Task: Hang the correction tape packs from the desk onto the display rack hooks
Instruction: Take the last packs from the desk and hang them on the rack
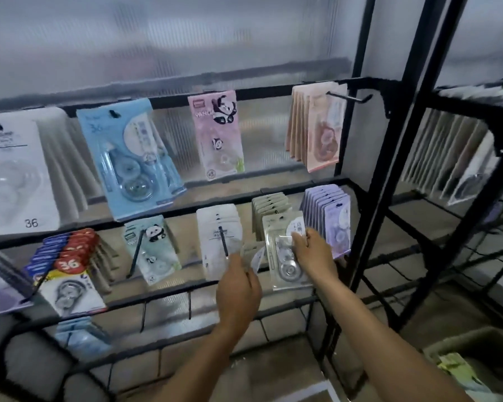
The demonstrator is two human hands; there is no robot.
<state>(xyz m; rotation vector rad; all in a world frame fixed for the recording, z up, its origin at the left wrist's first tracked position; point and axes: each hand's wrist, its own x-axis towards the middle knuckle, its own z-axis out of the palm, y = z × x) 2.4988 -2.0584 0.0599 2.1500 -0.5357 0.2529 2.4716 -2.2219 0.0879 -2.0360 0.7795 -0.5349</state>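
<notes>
My right hand point(312, 250) pinches a clear pack point(285, 256) just beside the purple packs point(331, 219); left hand point(238, 285) holds spares point(254, 255); missing the hook, I judge, would drop it.

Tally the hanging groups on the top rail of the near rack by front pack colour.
white group: 1
blue group: 1
pink panda group: 1
peach group: 1
Total: 4
</notes>
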